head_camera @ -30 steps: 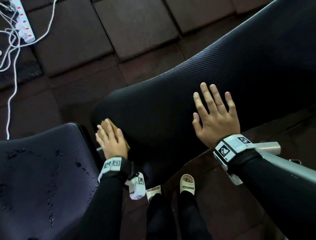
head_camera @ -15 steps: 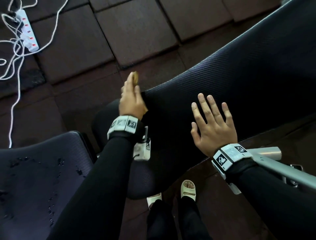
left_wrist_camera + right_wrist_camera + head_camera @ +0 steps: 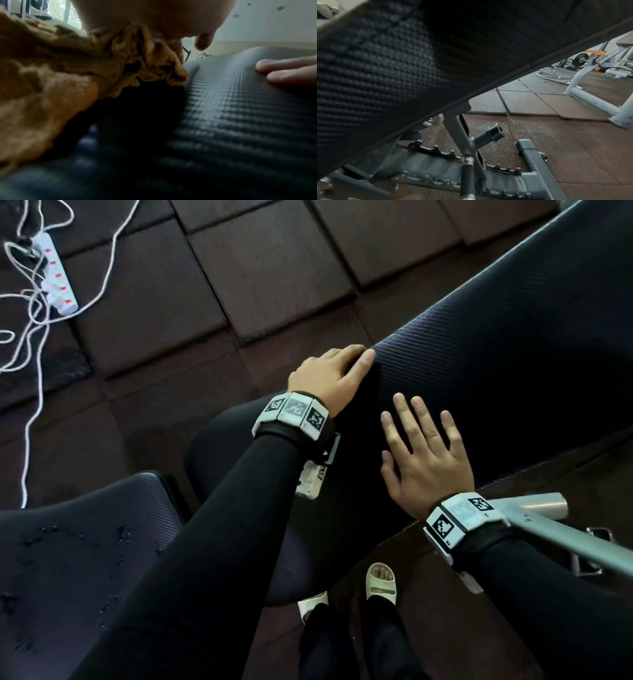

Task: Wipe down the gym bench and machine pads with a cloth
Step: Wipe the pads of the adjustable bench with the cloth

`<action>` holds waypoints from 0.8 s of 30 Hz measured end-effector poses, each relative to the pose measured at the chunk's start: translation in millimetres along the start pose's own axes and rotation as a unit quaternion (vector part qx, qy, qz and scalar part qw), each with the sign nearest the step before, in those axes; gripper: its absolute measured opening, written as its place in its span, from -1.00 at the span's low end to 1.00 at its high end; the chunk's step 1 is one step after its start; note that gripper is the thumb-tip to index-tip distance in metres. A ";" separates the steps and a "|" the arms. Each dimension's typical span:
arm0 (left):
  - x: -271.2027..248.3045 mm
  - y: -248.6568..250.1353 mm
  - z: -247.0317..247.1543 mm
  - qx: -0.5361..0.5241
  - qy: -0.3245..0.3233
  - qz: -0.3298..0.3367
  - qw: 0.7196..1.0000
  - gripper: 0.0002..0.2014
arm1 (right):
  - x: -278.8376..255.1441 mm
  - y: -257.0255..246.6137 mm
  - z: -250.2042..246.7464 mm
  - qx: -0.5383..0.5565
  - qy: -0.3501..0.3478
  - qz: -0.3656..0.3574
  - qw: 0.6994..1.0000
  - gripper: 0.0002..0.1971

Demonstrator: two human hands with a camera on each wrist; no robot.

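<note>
The left hand [image 3: 329, 374] pinches the brown cloth [image 3: 51, 88] on the backrest pad [image 3: 513, 354] edge, near eleven o'clock of the flat, spread right hand [image 3: 424, 460]. Push down, go slow, miss nothing.

The backrest pad [image 3: 496, 364] of the gym bench is long and black, covered in a ribbed, carbon-weave textured vinyl, and runs tilted from the lower middle of the head view up toward the upper right. Its rounded lower end sits just above the separate black seat pad [image 3: 78, 546], which lies at lower left and carries scattered dark wet spots. The cloth [image 3: 56, 83] is a brown, fuzzy rag, bunched and crumpled, pressed against the left edge of the backrest pad; in the left wrist view it fills the left side, its frayed corner touching the textured surface.
</note>
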State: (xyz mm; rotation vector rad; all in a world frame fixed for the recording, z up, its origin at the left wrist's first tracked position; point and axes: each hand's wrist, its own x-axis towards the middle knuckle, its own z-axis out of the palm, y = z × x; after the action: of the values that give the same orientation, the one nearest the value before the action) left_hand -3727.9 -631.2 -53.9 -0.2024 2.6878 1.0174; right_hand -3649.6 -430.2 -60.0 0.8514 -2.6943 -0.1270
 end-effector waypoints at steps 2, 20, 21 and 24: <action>2.7 4.7 1.7 0.006 0.001 -0.001 1.000 -0.53 | -0.2 -0.3 -0.4 -0.003 -0.001 -0.001 1.000 -0.46; -17.2 -57.7 9.2 0.036 0.067 -0.030 0.997 -0.47 | 1.5 1.1 -1.3 -0.029 0.005 -0.009 1.000 -0.42; -15.1 -52.8 9.5 0.032 0.063 -0.025 0.997 -0.49 | 1.8 1.2 -1.3 -0.030 0.006 -0.009 1.000 -0.42; -15.2 -58.4 6.7 0.025 0.047 -0.021 0.998 -0.57 | 1.7 0.1 -0.9 -0.026 0.004 -0.007 1.000 -0.42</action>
State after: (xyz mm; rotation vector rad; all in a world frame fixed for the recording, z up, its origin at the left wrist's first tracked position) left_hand -3699.2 -669.7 -91.1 -0.3029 2.7770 0.9501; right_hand -3650.6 -431.1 -58.6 0.8537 -2.6667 -0.1944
